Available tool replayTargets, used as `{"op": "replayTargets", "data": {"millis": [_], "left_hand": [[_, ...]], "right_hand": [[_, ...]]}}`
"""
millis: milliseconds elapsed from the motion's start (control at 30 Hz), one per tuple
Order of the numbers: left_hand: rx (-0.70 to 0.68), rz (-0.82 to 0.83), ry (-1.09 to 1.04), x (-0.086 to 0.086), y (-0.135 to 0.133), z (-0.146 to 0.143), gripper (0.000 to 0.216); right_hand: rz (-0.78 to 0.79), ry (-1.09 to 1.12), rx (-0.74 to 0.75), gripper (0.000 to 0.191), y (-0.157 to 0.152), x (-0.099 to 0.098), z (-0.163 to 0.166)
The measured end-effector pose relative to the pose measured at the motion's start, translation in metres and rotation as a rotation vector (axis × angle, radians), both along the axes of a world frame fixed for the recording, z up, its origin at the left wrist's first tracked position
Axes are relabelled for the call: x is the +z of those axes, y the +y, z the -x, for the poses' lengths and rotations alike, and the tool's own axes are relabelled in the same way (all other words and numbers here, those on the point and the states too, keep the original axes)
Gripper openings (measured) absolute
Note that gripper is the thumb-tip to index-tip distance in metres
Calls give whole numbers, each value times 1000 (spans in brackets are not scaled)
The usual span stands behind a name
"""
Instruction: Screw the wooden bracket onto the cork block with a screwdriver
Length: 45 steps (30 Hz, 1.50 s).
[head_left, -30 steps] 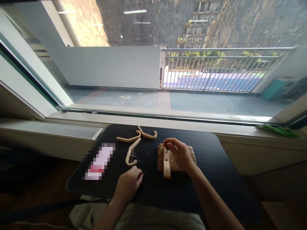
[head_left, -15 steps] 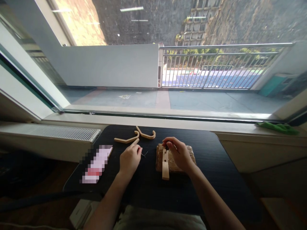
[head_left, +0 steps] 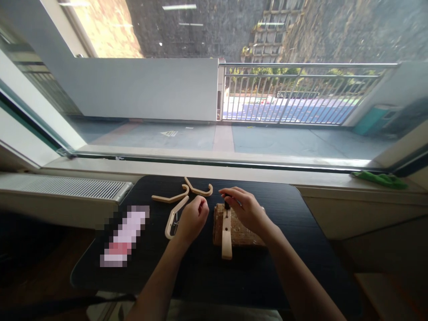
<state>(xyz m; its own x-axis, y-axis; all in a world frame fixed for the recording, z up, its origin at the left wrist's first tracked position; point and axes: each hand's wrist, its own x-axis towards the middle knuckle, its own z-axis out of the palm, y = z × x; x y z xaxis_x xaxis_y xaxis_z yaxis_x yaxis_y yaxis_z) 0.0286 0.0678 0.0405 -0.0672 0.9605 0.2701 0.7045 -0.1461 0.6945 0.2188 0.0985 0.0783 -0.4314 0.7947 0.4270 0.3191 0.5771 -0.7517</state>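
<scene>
My right hand (head_left: 245, 207) grips the black handle of a small screwdriver (head_left: 227, 203), held upright. Its thin shaft points down at the upper hole of a pale wooden hook (head_left: 226, 243). That hook lies across the left part of a brown block (head_left: 245, 235), its lower end jutting past the near edge. To the left, my left hand (head_left: 194, 218) is closed above the table, fingers curled together; whatever they hold is hidden. Beside it lie a second wooden hook (head_left: 170, 223) and a few dark screws (head_left: 175, 224).
Two more wooden hooks (head_left: 170, 197) lie near the far edge of the black table (head_left: 200, 276). A blurred pinkish item (head_left: 129, 232) is on the left side. Beyond the table are a window sill, a radiator (head_left: 67, 187) and a green cloth (head_left: 379, 179).
My left hand has moved right, away from the nearest loose hook and screws, toward the block. My right hand stays over the block, with the screwdriver now more visible. The view has shifted slightly.
</scene>
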Motion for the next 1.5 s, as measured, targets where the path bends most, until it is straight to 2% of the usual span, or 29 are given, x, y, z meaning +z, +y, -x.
{"op": "replayTargets", "data": {"millis": [200,300,367,433,567,767,867,1000,1133,1267,1500], "left_hand": [[-10,31,-353,-25,25,-25,25],[-133,44,-431,-31,38,-38,19],[-260,111,-494,-33,44,-43,20],[-333,195,-600,-34,46,-46,22],[-306,240,-732,-40,41,-47,23],[-231,130,-702,-59,36,-51,22],[-201,142,-617,-66,36,-51,19],[-193,163,-592,-67,38,-52,15],[-245,152,-638,-64,39,-54,10],[-316,136,-604,-65,43,-54,17],[-307,83,-513,-68,58,-56,27]], "right_hand": [[18,-91,59,30,3,7,-6],[52,-60,60,29,4,3,-8],[61,-30,41,28,5,-2,-10],[67,-13,28,28,7,-4,-12],[52,-70,49,30,12,0,-15],[31,-215,156,34,17,21,-12],[41,-255,175,35,19,25,-12],[79,-256,229,35,19,27,-13],[116,-226,289,33,21,28,-17],[129,-210,251,32,23,26,-25],[109,-194,163,30,31,19,-31]]}}
